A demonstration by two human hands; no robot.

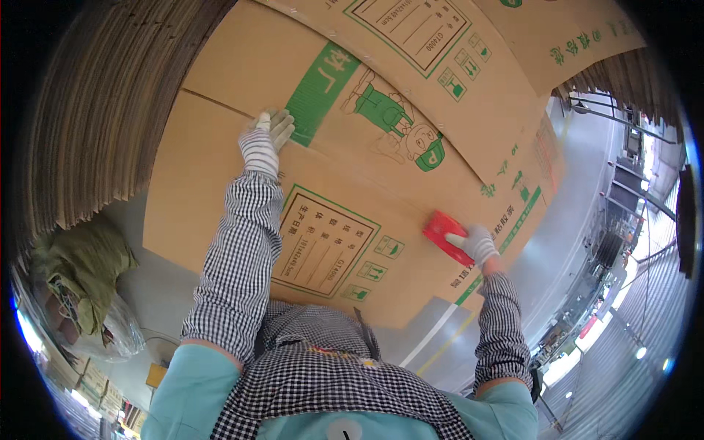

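Head view looks down on a large flattened brown cardboard box with green printing [242,220], and the left hand [265,139] in a striped white work glove lies flat and released on it near a fold line. Over at the box's right edge, the gloved right hand [475,243] grasps a small red flat plastic tool [446,233], pressing it onto the cardboard beside a green stripe.

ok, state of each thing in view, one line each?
Flattened carton: unfolded, lying flat, printed side up.
Red tool: held by the right hand, pressed on the carton.
Left hand: gloved, flat on the carton.
Right hand: gloved, gripping the red tool.
Cardboard stack: flat sheets, piled.
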